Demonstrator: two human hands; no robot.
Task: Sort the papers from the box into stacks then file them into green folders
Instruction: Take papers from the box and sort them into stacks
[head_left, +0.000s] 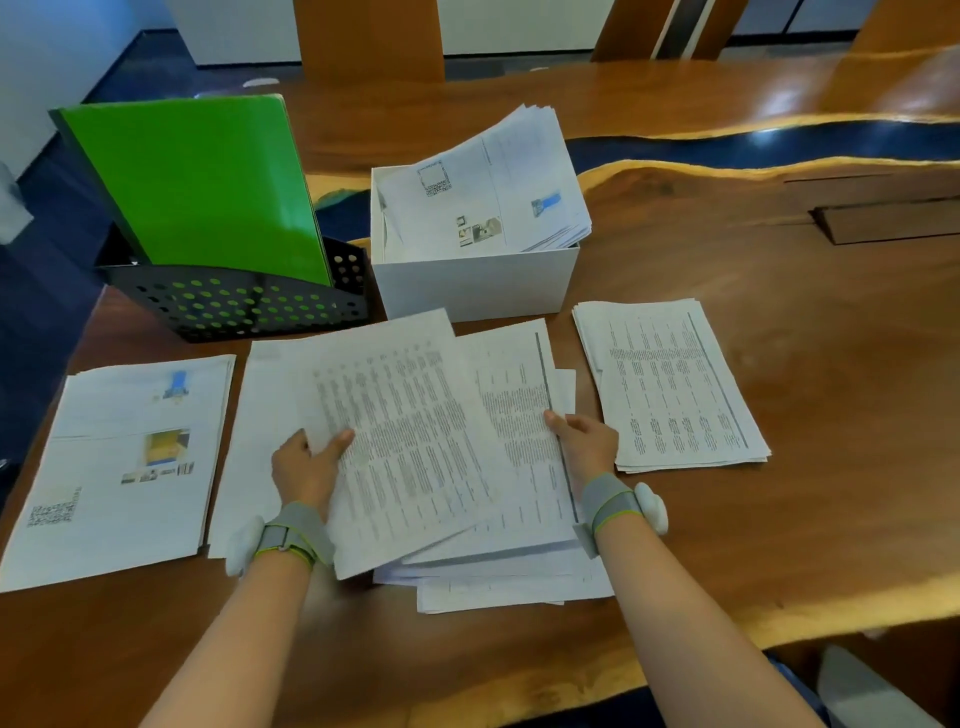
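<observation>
head camera: only one view, looking down at a wooden table (779, 332) with paper pretty much everywhere

left hand (306, 467): clamped on the left edge of the top sheet (410, 441), thumb on the printed side, fingers tucked underneath

top sheet: dense text table, skewed, lying across the middle pile (519, 525)

right hand (587, 441): gripping the right edge of the middle pile, thumb pressed on the top page there

hands: well apart, one on each side of that pile, and both wrists wear grey bands

middle pile: messy and fanned out, with corners sticking out at the near side

picture stack (119, 467): on the left, flat on the table, pages with small photos and a QR-looking square

text stack (670, 384): on the right, just beside the right hand, fairly tidy

white box (478, 283): behind the middle pile, with more papers (483, 192) leaning out over its far right rim

green folders (197, 187): upright and tilted in a black perforated holder (234, 306), just left of the box
</observation>
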